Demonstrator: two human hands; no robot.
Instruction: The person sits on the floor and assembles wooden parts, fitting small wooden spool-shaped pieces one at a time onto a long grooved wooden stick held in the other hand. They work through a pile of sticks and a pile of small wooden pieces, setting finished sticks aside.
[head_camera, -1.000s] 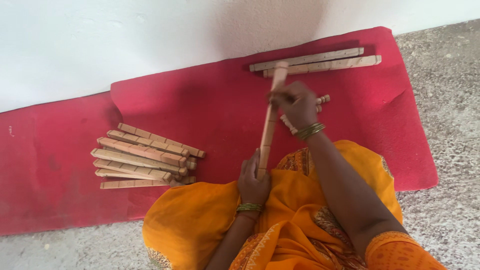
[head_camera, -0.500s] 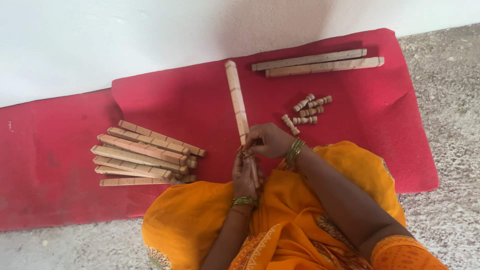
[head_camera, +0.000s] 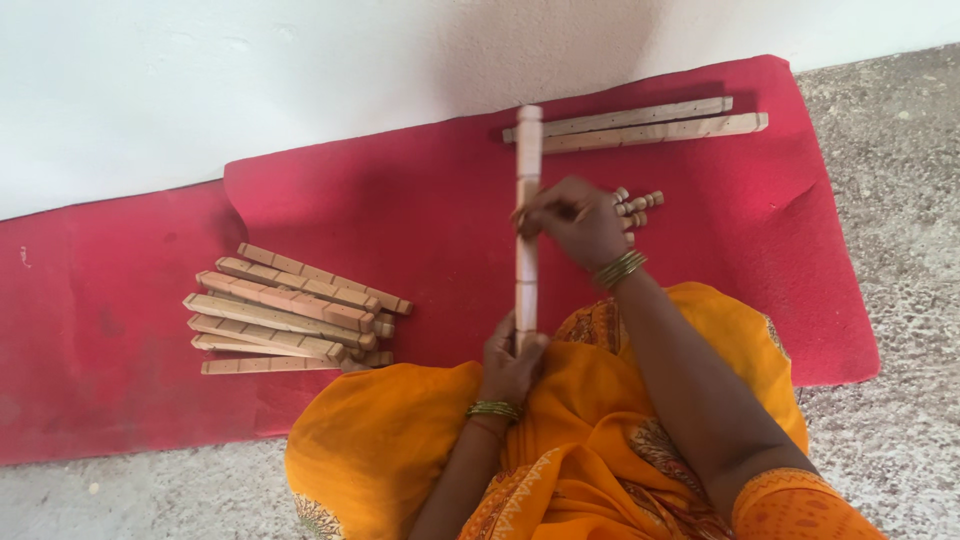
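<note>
On the red mat, head view: one camera only, looking down at a seated person in orange cloth.
Wooden rod: long, pale, notched; held nearly upright to the picture, far end toward the white wall, near end at the lap.
Left hand: fingers clamped round the rod's near end.
Right hand: fingers closed against the rod's middle, pinching at one side; whether a peg sits between them, I cannot tell.
Small pegs: loose cluster on the red mat, just beside the right hand.
Stack of rods: piled well apart to the left.
Pair of long slats: lying near the wall.
Risk, slip: the rod is steadied at only one end; side pressure from the right hand could twist it out of the left grip.
Risk, scatter: the right wrist hangs over the pegs; a sweep could roll them off the mat.
</note>
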